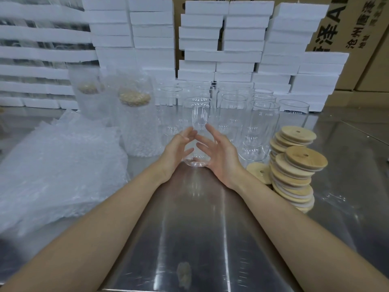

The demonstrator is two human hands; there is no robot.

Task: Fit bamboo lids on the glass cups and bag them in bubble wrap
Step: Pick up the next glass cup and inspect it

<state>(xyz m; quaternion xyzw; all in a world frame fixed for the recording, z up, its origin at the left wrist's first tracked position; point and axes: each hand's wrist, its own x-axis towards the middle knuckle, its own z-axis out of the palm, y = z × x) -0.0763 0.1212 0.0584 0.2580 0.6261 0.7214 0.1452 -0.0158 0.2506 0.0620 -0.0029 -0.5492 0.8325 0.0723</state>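
Head view, and a bare glass cup (197, 114) is seen upright on the counter (189, 228), framed between the two grips. The left grip (177, 150) is wide, its fingers spread and nearly straight along one side of the cup. The right grip (221, 154) is wide too, fingers fanned against the other side. Whether the glass is pressed or only brushed cannot be told through the clear wall. No lid is on it yet.

Stacked bamboo lids (294, 171) are found just to the right of the right grip, with one loose lid (260, 172) lying flat nearest its wrist. Bubble wrap bags (59, 165) are heaped to the left of the left grip, and two bagged cups (136, 123), lids on, stand beyond it. More bare cups (259, 127) are ranked beyond both grips.

The step in hand is judged to be this: the cup is to be steadied and drawn clear of the rank for its lid. It is best held low with the left grip while a lid is fetched with the right, set level on the rim and pushed down evenly; a tilted lid would likely jam. Neighbouring cups stand close, so sideways knocks should be avoided.
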